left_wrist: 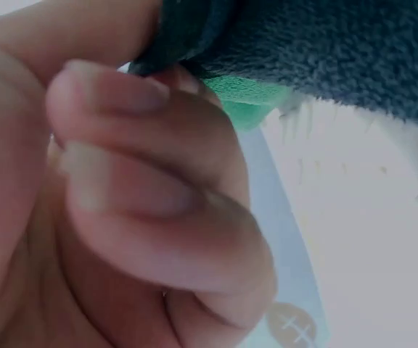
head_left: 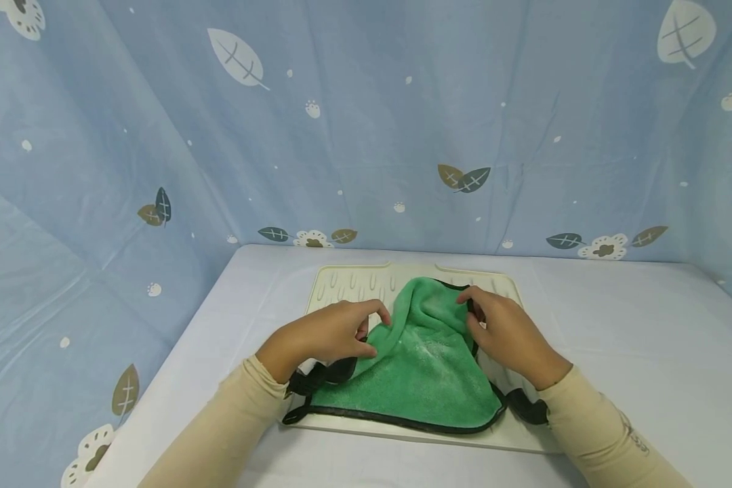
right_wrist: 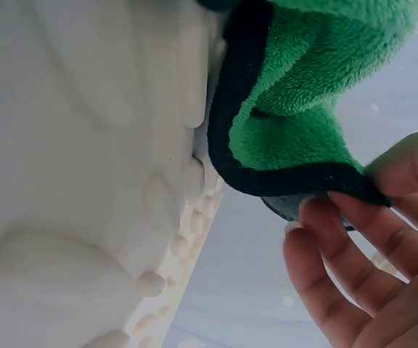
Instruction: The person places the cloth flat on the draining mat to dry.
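Observation:
A green plush towel [head_left: 427,379] with black edging lies partly bunched over a cream ridged mat [head_left: 354,279]. Its near edge is spread flat, while the far part is raised in folds between the hands. My left hand [head_left: 332,332] pinches the towel's left side; in the left wrist view, thumb and fingers close on the dark edging [left_wrist: 187,32], with the grey-looking pile beside it. At the far right corner, my right hand [head_left: 512,335] pinches the black border [right_wrist: 296,181] between thumb and fingertips, holding that corner up off the mat.
The mat rests on a white-covered table [head_left: 634,352], with table surface on both sides. A blue leaf-print curtain [head_left: 366,135] hangs behind and to the left. Dark wrist bands [head_left: 527,407] sit on both wrists over beige sleeves [head_left: 219,427].

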Demonstrator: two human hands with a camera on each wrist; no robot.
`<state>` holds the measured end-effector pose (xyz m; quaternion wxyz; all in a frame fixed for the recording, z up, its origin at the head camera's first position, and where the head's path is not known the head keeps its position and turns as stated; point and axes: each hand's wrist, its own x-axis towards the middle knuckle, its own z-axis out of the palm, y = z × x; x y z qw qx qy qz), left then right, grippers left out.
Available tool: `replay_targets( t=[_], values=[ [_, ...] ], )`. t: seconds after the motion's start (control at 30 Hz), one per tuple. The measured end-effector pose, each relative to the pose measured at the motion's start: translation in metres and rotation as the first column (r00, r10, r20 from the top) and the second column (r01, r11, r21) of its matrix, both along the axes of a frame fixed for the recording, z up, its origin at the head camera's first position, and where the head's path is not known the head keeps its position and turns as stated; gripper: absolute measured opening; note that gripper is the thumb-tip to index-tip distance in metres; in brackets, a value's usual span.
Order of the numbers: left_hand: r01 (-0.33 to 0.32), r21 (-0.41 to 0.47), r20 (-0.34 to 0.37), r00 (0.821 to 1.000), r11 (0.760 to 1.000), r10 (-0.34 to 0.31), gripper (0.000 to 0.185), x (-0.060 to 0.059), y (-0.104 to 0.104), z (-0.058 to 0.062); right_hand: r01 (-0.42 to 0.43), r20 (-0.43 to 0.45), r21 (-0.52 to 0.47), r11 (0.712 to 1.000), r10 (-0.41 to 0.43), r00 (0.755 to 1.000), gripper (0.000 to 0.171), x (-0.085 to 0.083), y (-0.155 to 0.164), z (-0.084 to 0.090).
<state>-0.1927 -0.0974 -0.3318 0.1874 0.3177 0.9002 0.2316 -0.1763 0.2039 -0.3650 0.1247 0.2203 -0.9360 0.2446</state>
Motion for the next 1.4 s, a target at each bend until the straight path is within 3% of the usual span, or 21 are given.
replay_targets(
  t=[0.37,0.73,0.93,1.13,1.3,1.4],
  values=[
    [-0.007,0.017,-0.079,0.997,1.0,0.008,0.034,-0.001,-0.009,0.012,0.077,-0.043,-0.007,0.997,-0.077,0.996,0.023,-0.001,0.004,0.002],
    [-0.039,-0.075,0.015,0.999,0.996,0.041,0.02,-0.003,-0.007,0.001,0.071,-0.022,0.016,0.997,-0.071,0.997,0.019,-0.001,0.005,-0.002],
    [-0.064,-0.078,0.065,0.995,0.995,0.069,0.021,-0.005,-0.006,-0.003,0.075,-0.015,0.027,0.997,-0.075,0.997,0.015,-0.002,0.005,-0.005],
    [-0.105,-0.12,0.029,0.994,0.987,0.11,0.019,-0.005,-0.005,-0.006,0.059,-0.04,0.033,0.998,-0.058,0.998,0.011,-0.002,0.006,-0.006],
    [-0.106,-0.116,0.013,0.994,0.987,0.109,0.023,-0.005,-0.005,-0.01,0.053,-0.041,0.036,0.998,-0.051,0.998,0.011,-0.003,0.006,-0.008],
    [-0.102,-0.113,-0.031,0.995,0.988,0.099,0.021,-0.005,-0.005,-0.01,0.05,-0.045,0.032,0.998,-0.049,0.998,0.011,-0.004,0.006,-0.008]
  ],
)
